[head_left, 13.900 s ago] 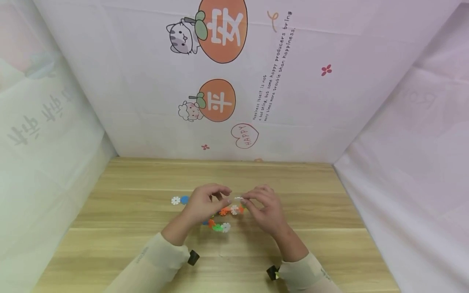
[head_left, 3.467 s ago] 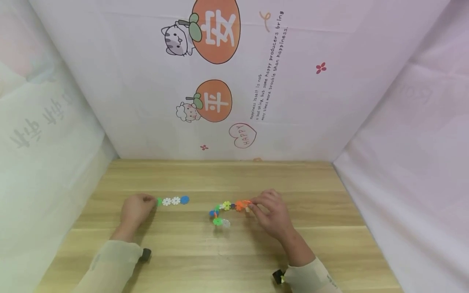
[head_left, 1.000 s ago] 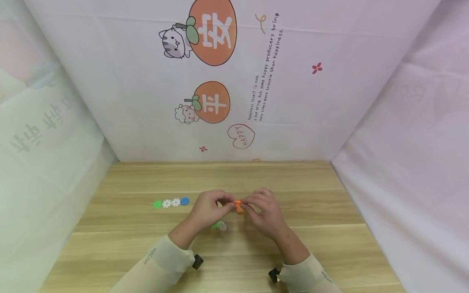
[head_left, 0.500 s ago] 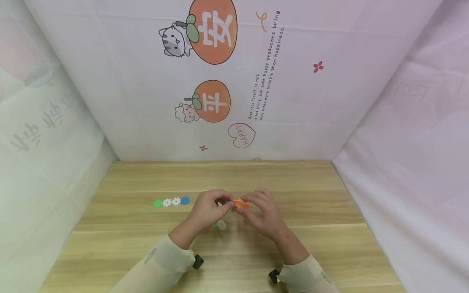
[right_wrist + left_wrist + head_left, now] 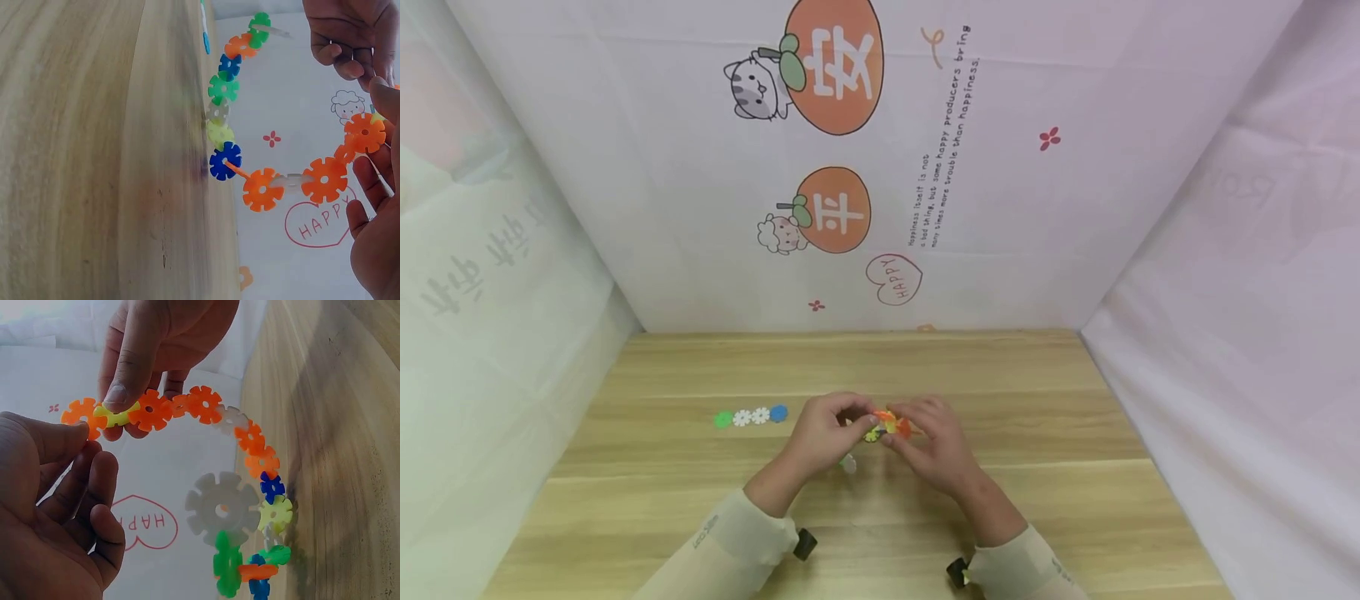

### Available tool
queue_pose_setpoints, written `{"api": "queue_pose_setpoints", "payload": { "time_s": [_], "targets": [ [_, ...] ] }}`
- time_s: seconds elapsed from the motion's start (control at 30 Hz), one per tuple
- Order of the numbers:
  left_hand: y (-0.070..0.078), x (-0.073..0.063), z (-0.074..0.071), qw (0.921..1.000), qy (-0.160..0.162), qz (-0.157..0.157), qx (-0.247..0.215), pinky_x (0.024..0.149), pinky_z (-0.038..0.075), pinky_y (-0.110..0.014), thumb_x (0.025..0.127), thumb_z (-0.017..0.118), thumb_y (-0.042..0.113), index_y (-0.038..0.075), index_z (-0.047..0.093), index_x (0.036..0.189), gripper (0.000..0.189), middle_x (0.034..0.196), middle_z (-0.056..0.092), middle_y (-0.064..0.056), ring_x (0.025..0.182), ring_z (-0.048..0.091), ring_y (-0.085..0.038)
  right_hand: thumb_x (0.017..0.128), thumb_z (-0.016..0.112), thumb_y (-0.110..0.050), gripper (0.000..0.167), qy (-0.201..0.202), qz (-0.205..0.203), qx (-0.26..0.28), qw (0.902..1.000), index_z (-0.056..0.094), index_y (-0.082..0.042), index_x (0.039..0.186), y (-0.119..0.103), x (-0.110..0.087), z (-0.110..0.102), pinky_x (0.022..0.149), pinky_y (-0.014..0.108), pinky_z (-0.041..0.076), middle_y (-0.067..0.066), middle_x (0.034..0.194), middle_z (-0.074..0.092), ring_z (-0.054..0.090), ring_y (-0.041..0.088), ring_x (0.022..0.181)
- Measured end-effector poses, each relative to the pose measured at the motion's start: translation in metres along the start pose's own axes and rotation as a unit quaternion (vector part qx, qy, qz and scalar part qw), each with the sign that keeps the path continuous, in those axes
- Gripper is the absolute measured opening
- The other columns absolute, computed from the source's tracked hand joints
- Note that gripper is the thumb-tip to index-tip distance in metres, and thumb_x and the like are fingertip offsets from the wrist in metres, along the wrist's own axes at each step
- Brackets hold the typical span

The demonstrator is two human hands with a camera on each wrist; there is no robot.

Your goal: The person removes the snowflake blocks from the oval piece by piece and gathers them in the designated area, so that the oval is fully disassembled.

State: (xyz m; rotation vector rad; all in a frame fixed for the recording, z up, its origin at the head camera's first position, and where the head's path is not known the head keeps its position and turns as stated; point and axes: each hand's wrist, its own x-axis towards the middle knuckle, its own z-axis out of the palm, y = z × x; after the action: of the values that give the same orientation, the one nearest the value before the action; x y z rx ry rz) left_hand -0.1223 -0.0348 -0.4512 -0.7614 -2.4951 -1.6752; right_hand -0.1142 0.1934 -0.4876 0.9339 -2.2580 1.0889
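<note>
Both hands hold one end of a curved chain of notched plastic snowflake discs. My left hand (image 5: 823, 433) pinches the orange end disc (image 5: 83, 417) between thumb and fingertips. My right hand (image 5: 936, 437) pinches the yellow disc (image 5: 117, 417) joined to it. From there the chain bends round through orange discs (image 5: 324, 180), a dark blue disc (image 5: 225, 161), a pale yellow disc (image 5: 275, 514) and green ones (image 5: 223, 89). A large whitish disc (image 5: 223, 509) sits at the far end. In the head view my left hand hides much of the chain.
On the wooden table (image 5: 1037, 500), left of my hands, lies a short row of loose discs: a green disc (image 5: 723, 419), two white discs (image 5: 751, 416) and a blue disc (image 5: 778, 413). A printed white cloth wall (image 5: 985, 275) stands behind the table, with cloth at both sides.
Since 3.5 s ago my left hand has come from the loose row to the chain beside my right hand. Over the last second the fingers shifted along it, and more orange and yellow now shows.
</note>
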Motion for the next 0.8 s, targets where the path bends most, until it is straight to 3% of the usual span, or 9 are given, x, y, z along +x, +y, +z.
{"api": "queue_pose_setpoints", "payload": {
  "time_s": [0.27, 0.53, 0.8],
  "targets": [
    [-0.0014, -0.0041, -0.0005, 0.9996, 0.012, 0.005, 0.023, 0.064, 0.054, -0.029, 0.097, 0.076, 0.022, 0.017, 0.078, 0.098, 0.005, 0.091, 0.071, 0.017, 0.074, 0.062, -0.01, 0.089, 0.084, -0.027, 0.035, -0.006, 0.008, -0.008, 0.9999, 0.076, -0.015, 0.121, -0.0035, -0.0006, 0.0014, 0.091, 0.041, 0.046, -0.007, 0.113, 0.076, 0.059, 0.016, 0.104],
    [-0.0005, -0.0056, -0.0023, 0.9986, 0.02, 0.006, 0.048, 0.066, 0.054, -0.029, 0.097, 0.076, 0.022, 0.016, 0.079, 0.096, 0.007, 0.093, 0.071, 0.019, 0.076, 0.061, -0.008, 0.085, 0.087, -0.022, 0.038, -0.006, 0.01, -0.016, 0.9998, 0.076, -0.015, 0.12, -0.0046, 0.0, 0.0027, 0.087, 0.039, 0.046, -0.007, 0.111, 0.076, 0.056, 0.015, 0.1],
    [-0.0037, -0.0043, -0.0023, 0.9983, 0.028, 0.016, 0.049, 0.065, 0.052, -0.03, 0.095, 0.077, 0.015, 0.021, 0.078, 0.093, 0.007, 0.093, 0.072, 0.015, 0.076, 0.06, -0.009, 0.089, 0.084, -0.027, 0.034, -0.003, 0.005, -0.011, 0.9999, 0.077, -0.014, 0.12, -0.0011, 0.0009, 0.0048, 0.085, 0.037, 0.045, -0.008, 0.107, 0.076, 0.055, 0.015, 0.097]
  ]
}}
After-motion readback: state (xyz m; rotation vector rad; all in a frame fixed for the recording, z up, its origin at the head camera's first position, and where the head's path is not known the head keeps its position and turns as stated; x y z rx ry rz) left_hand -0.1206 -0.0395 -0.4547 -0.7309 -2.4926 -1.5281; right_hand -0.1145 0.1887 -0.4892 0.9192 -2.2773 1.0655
